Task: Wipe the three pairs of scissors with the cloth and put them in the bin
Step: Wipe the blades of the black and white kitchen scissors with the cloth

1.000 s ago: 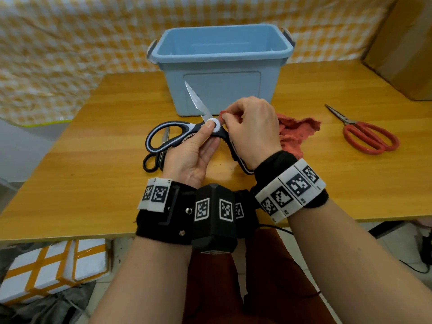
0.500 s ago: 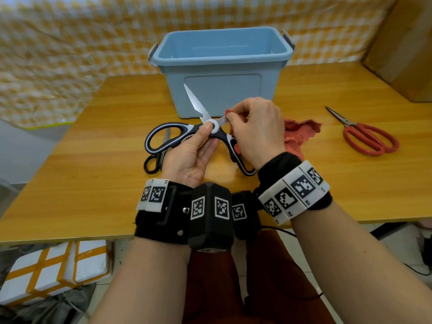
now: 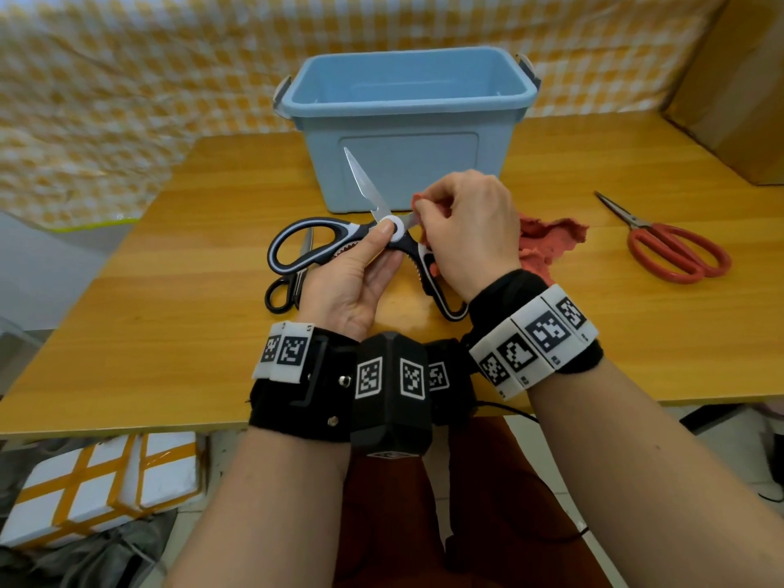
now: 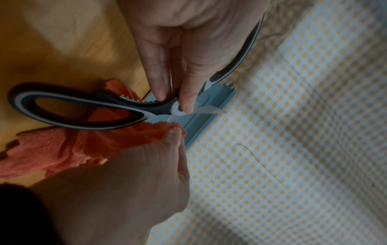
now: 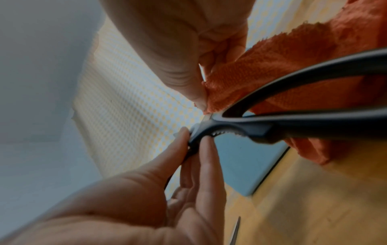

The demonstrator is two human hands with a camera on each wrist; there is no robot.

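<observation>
A person sits at a wooden table [image 3: 178,333] with both hands raised just above it, near its middle. The left hand [image 3: 352,282] pinches a large pair of black-and-white kitchen shears [image 3: 322,248] at the pivot, thumb on the round white hub and fingers underneath. The shears are spread wide: one blade points up and away toward the bin, one handle loop sticks out to the left, and the other handle hangs down toward the person.

The right hand [image 3: 466,231] has its fingers curled around a fold of red cloth [image 3: 547,244], pinching it onto the second blade right beside the pivot. The rest of the cloth trails to the right onto the table.

A light blue plastic bin [image 3: 407,120] stands at the far side of the table, directly behind the hands. What can be seen of its inside holds no scissors. Small black scissors [image 3: 288,286] lie on the table just left of the left hand, partly under the shears. Red-handled scissors [image 3: 674,248] lie well apart on the right.

The shears look stiff and fairly heavy, with smooth metal blades that are likely slippery and sharp. The pivot or the rubbery handles are probably the safest places to hold; the cloth is soft and folds around a blade easily, shielding the fingers. Judging by the bin, this appears to be the first pair being wiped.
</observation>
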